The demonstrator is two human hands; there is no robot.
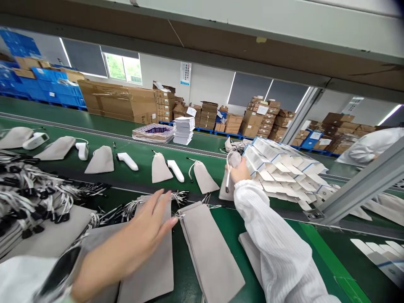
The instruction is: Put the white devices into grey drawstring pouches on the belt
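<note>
My left hand [147, 223] is stretched flat, fingers apart, over a stack of grey drawstring pouches [158, 261]; whether it touches them I cannot tell. Beside it lies another stack of grey pouches [210, 248] with bunched cords. My right hand [239, 170] reaches to the belt's far side, its fingers closed on the top of a grey drawstring pouch [226, 189] whose cord end dangles. A clear round piece [234, 159] shows at those fingers. Left of it on the belt are a single pouch [205, 176] and a white handheld device [176, 170].
Folded white boxes [284, 168] are piled right of my right hand, near a slanting metal post [350, 193]. Many corded pouches [34, 198] heap at the left. A shelf [202, 25] hangs overhead. Behind stand a paper stack [184, 130] and cartons [116, 101]. Another person's sleeve [375, 145] shows at right.
</note>
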